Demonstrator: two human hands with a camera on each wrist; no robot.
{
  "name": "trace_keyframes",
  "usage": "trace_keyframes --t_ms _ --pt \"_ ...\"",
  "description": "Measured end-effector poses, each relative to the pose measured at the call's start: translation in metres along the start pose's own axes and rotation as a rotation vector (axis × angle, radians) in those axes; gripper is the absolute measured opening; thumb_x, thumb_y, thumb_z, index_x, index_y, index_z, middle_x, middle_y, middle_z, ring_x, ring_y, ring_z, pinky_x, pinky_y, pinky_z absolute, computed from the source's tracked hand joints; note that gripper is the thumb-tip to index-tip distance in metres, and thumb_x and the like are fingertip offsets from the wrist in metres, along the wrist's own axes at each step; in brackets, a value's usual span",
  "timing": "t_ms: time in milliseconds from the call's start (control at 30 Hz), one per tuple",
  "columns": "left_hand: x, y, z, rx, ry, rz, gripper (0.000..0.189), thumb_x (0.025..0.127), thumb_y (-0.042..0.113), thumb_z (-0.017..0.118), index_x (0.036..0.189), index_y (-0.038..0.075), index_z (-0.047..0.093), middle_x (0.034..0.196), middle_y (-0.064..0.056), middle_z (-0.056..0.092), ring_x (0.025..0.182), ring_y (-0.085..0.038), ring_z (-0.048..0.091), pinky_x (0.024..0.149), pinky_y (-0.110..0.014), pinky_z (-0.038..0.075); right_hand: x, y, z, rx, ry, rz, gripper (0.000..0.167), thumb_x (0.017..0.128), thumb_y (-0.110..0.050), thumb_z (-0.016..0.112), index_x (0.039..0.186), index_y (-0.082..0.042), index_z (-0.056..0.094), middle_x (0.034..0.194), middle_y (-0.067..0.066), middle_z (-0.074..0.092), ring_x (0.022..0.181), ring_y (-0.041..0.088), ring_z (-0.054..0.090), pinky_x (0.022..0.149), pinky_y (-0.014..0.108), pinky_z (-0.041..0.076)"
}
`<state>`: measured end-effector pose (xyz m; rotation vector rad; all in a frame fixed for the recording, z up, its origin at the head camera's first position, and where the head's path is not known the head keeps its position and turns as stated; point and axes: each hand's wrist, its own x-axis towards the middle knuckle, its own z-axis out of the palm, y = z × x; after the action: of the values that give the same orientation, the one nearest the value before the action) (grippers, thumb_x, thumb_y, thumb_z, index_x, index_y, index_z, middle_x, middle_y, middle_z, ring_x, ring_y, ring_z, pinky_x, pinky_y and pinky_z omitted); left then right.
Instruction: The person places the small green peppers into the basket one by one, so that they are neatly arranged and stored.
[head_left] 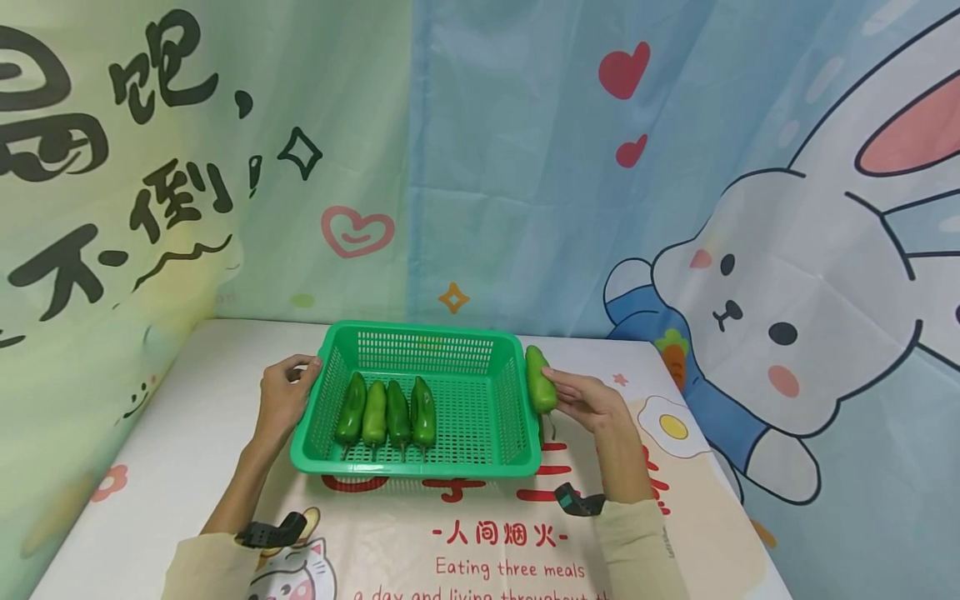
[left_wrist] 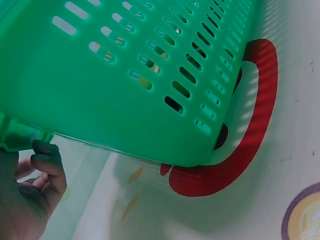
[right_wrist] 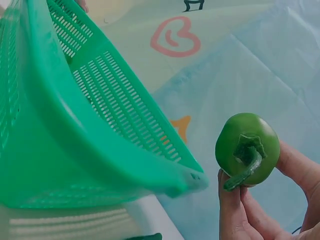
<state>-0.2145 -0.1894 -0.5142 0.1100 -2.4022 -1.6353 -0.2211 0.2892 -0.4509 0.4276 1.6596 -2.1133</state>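
A green plastic basket point(head_left: 416, 468) stands on the table with several green peppers point(head_left: 375, 417) lying side by side in its left half, stems toward the near side. At its left rim my left hand point(head_left: 288, 392) grips the edge, fingertips curled at the lip in the left wrist view. My right hand point(head_left: 592, 402) pinches a lighter green pepper point(head_left: 540, 383) between thumb and fingers, just outside the right rim. That pepper's stem end point(right_wrist: 250, 150) faces the camera in the right wrist view. Below it, a dark green thing point(right_wrist: 150, 236) shows only partly.
A printed cloth point(head_left: 510, 554) with red lettering covers the table. Behind it hangs a curtain point(head_left: 510, 183) with a cartoon rabbit, close to the basket's far side. Each wrist wears a dark camera band point(head_left: 273, 531).
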Motion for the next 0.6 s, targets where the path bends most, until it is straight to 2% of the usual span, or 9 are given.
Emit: trace_keyframes --t_ms 133,333,600 --pt "0.0 0.0 0.0 0.0 -0.002 0.0 0.043 0.114 0.029 0.059 0.13 -0.009 0.071 0.1 -0.032 0.076 0.061 -0.001 0.064 0.056 -0.021 0.056 0.0 0.0 0.005 -0.005 -0.027 -0.011 0.007 0.107 -0.011 0.07 0.102 -0.008 0.075 0.097 0.001 0.081 0.093 0.011 0.078 0.083 0.026 0.066" --pt "0.0 0.001 0.001 0.002 0.006 -0.001 0.042 0.114 0.028 0.06 0.129 -0.008 0.073 0.102 -0.033 0.075 0.062 -0.001 0.064 0.056 -0.021 0.056 0.002 0.002 0.015 -0.031 -0.056 -0.036 0.02 0.107 -0.01 0.066 0.093 -0.013 0.08 0.095 0.0 0.082 0.092 0.01 0.079 0.084 0.025 0.065" --pt "0.001 0.001 0.001 0.011 0.016 -0.006 0.04 0.114 0.028 0.06 0.128 -0.008 0.073 0.1 -0.032 0.076 0.062 0.0 0.064 0.056 -0.02 0.055 0.005 0.005 0.028 -0.082 -0.045 -0.059 0.013 0.106 -0.009 0.069 0.1 -0.01 0.08 0.097 0.0 0.082 0.092 0.011 0.079 0.084 0.026 0.066"
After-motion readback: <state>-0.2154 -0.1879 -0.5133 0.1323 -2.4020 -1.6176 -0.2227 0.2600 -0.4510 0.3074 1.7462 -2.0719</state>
